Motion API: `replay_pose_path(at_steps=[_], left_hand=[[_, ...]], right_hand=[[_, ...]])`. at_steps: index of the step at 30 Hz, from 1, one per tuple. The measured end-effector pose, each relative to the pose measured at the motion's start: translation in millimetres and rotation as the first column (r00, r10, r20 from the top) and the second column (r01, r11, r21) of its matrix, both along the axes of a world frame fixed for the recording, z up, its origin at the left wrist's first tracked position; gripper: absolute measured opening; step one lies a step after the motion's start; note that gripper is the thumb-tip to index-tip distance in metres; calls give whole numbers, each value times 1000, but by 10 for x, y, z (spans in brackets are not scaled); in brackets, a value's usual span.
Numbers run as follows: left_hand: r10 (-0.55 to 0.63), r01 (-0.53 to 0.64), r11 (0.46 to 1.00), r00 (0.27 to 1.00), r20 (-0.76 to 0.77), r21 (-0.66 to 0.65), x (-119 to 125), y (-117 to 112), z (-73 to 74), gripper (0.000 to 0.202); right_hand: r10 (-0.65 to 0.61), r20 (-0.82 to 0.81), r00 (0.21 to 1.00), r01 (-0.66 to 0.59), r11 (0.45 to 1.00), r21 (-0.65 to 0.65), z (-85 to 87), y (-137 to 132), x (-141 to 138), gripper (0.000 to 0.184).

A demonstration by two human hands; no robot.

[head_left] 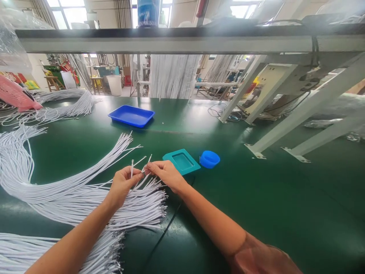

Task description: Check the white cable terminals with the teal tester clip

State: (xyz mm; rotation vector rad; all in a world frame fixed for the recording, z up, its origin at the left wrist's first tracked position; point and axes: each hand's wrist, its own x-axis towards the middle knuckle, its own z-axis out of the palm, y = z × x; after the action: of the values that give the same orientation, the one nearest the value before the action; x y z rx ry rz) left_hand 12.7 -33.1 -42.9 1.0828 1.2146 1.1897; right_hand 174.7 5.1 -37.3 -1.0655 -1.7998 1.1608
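My left hand (123,183) is closed in a pinch on a thin white cord end that sticks upright above the fingers. My right hand (165,173) is closed too, pinching the tip of another white cord beside it. Both hands hover over a large bundle of white cords (85,194) fanned out on the green table (256,198). Just beyond my right hand lie a teal square tray (182,161) and a small round blue cup (209,158).
A blue rectangular tray (131,115) sits farther back. More white cords (65,104) curve at the back left beside a pink basket (14,95). A grey metal frame (299,110) with slanted legs stands on the right under an overhead shelf (182,40).
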Motion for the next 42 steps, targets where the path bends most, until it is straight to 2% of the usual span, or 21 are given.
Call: replay_pose_path(at_steps=[3, 6, 7, 8, 9, 10, 12, 13, 14, 15, 16, 20, 22, 24, 26, 28, 29, 32, 35, 37, 42], left_hand=[[-18, 19, 1000, 999, -27, 24, 2, -6, 4, 21], [-30, 31, 999, 999, -32, 34, 8, -13, 16, 20], [-35, 36, 999, 999, -24, 26, 8, -13, 19, 20], [-44, 44, 999, 999, -5, 8, 8, -11, 20, 19], [-55, 56, 998, 998, 29, -20, 6, -7, 20, 18], [-69, 73, 996, 995, 78, -57, 3, -2, 18, 18], [-97, 125, 983, 977, 192, -135, -7, 10, 7, 26], [-111, 152, 975, 965, 237, -164, -14, 17, 0, 32], [-120, 171, 969, 957, 264, -179, -21, 23, -8, 38], [-124, 177, 967, 954, 271, -181, -28, 29, -16, 40], [-127, 175, 969, 957, 263, -172, -34, 33, -23, 40], [-135, 147, 987, 976, 172, -62, -42, 35, -38, 35], [-163, 165, 986, 979, 124, -2, -37, 31, -40, 32], [-189, 187, 982, 977, 103, 24, -28, 32, -49, 29], [-204, 204, 979, 973, 108, 15, -19, 45, -73, 27], [-199, 204, 979, 971, 133, -18, -9, 77, -111, 27], [-187, 195, 980, 972, 145, -40, -4, 98, -133, 28], [-137, 157, 982, 976, 168, -108, 10, 170, -187, 30], [-118, 147, 976, 977, 178, -163, 25, 219, -204, 32], [-112, 146, 970, 978, 179, -193, 35, 230, -197, 33], [-132, 169, 955, 978, 162, -243, 57, 223, -170, 30]], right_hand=[[45, -145, 988, -74, 976, -203, 33, 16, 10, 33], [66, -196, 978, -113, 965, -237, 15, -10, -7, 24], [37, -163, 986, -67, 981, -181, -4, -23, -15, 22], [-3, -104, 995, -4, 998, -67, -28, -37, -21, 20], [-37, -26, 999, 39, 994, 100, -56, -49, -25, 20], [-62, 62, 996, 41, 955, 295, -84, -60, -26, 21], [-81, 232, 969, -82, 782, 617, -127, -70, -19, 26], [-84, 298, 951, -157, 698, 698, -136, -68, -12, 28], [-90, 335, 938, -201, 647, 736, -136, -60, -6, 30], [-96, 340, 936, -205, 635, 745, -126, -50, 0, 29], [-92, 324, 942, -185, 662, 726, -108, -38, 3, 27], [-50, 208, 977, -49, 893, 447, -21, -27, -16, 20], [-110, 168, 980, 42, 931, 363, -9, -45, -39, 14], [-165, 143, 976, 92, 904, 418, -19, -56, -50, 9], [-165, 166, 972, 50, 841, 539, -34, -39, -30, 10], [-188, 271, 944, -23, 783, 622, -39, 5, 25, 8], [-216, 354, 910, -64, 770, 635, -38, 32, 61, 11], [-255, 635, 729, -217, 794, 568, -35, 103, 164, 16], [-200, 784, 587, -354, 808, 471, -42, 128, 207, 17], [-196, 805, 559, -389, 796, 464, -48, 127, 200, 17], [-254, 777, 576, -368, 768, 524, -62, 119, 149, 18]])
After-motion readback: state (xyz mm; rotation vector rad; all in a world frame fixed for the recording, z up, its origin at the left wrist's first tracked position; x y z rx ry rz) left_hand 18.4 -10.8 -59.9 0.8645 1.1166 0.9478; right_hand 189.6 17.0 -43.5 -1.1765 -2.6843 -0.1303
